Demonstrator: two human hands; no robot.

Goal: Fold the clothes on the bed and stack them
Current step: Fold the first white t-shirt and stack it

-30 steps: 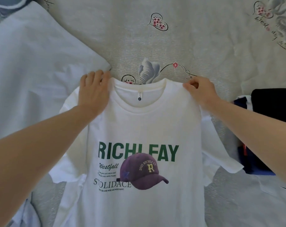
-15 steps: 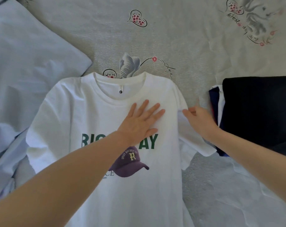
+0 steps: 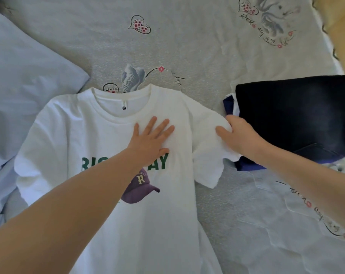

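A white T-shirt (image 3: 72, 139) with green lettering and a purple cap print lies face up on the grey bedsheet (image 3: 197, 46), collar away from me. My left hand (image 3: 149, 141) presses flat on its chest with fingers spread. My right hand (image 3: 236, 135) grips the shirt's right sleeve near the shoulder, thumb on top of the bunched fabric. A stack of folded dark clothes (image 3: 298, 113) lies just right of that hand, a black piece on top.
A pale blue pillow or sheet (image 3: 23, 76) fills the left side. The bed's right edge (image 3: 329, 48) runs along the top right, with a yellowish floor beyond. A crumpled white cloth (image 3: 286, 234) lies at lower right.
Both hands left the shirt's shoulders. My left hand moved down onto the chest and flattened. My right hand went to the right sleeve, took hold of it and pulled it outward.
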